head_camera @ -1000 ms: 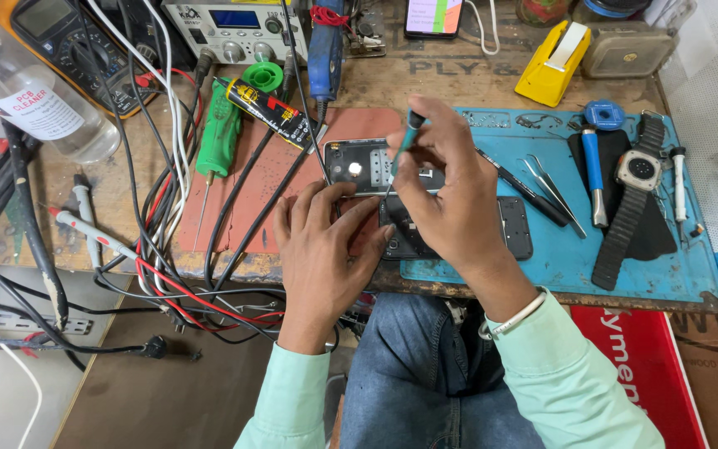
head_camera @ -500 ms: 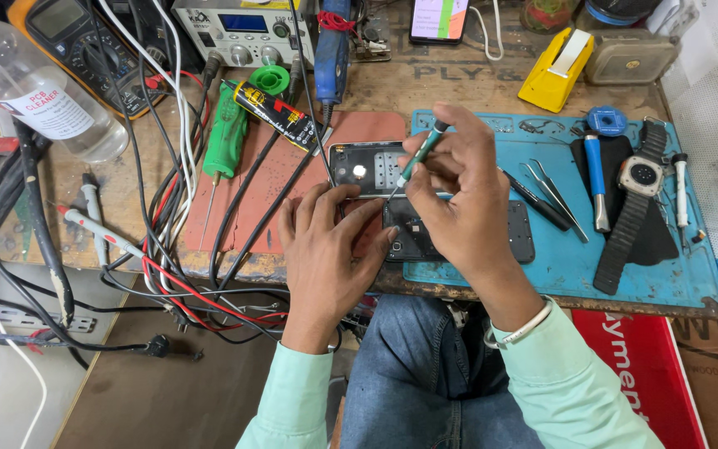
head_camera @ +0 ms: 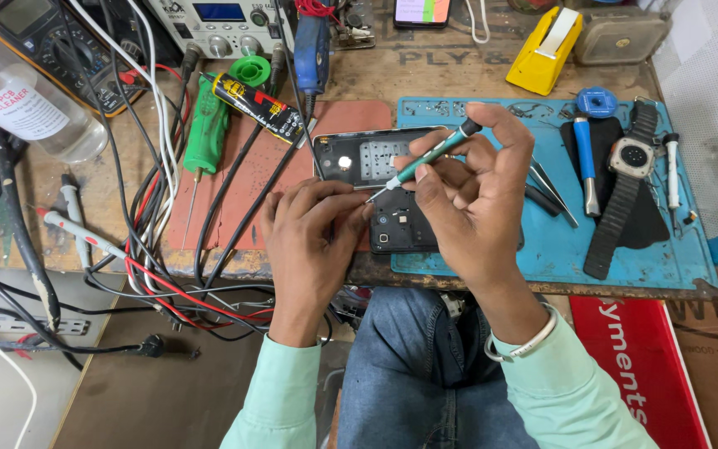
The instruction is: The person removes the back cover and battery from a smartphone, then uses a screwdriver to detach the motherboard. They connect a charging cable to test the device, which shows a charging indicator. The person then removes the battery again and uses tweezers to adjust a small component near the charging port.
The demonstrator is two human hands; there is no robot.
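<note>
Screwdriver [head_camera: 425,158] tilted lower, cluttered wooden workbench [head_camera: 450,62], blue mat [head_camera: 558,241]

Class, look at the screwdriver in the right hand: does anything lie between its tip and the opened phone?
Nothing visible does. The screwdriver in the right hand points at the opened phone, its tip beside the left hand fingertips.

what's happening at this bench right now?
A person seated at a cluttered wooden workbench is working on an opened black smartphone lying partly on a blue work mat. The right hand holds a slim green-handled precision screwdriver tilted, tip down toward the left hand, whose fingertips meet at the tip. A black-strapped smartwatch, metal tweezers and a blue-handled tool lie on the mat.
</note>
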